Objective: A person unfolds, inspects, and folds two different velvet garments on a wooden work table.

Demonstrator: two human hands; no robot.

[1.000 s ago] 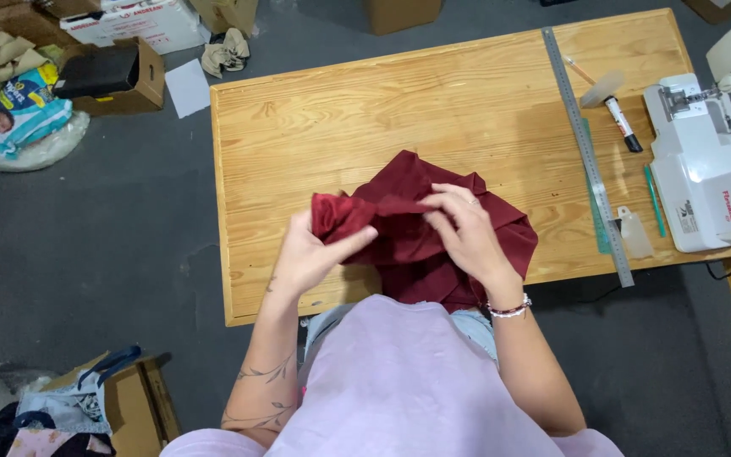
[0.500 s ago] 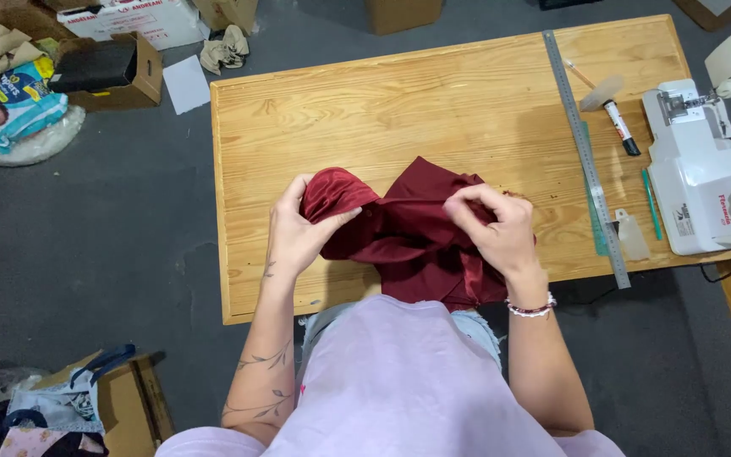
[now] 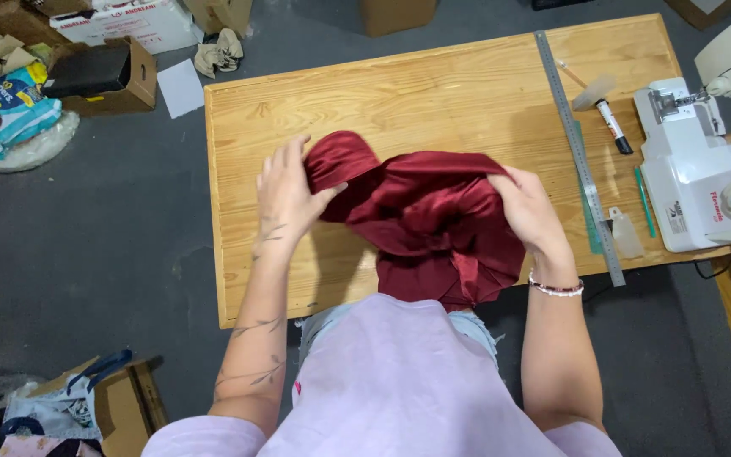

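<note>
Table (image 3: 433,93) space is taken up at the near edge by dark red cloth (image 3: 433,216), bunched and lifted. One end is clasped by the left hand (image 3: 285,190), the other by the right hand (image 3: 530,207). Even tension is best kept, with slippery folds pinched firmly.

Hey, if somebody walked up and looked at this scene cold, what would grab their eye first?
The dark red cloth, bunched mid-table and gripped on both sides by the left hand and right hand. It stands out sharply against the pale wooden table. Next, the white sewing machine at the table's right end, with a long metal ruler lying beside it.
</note>
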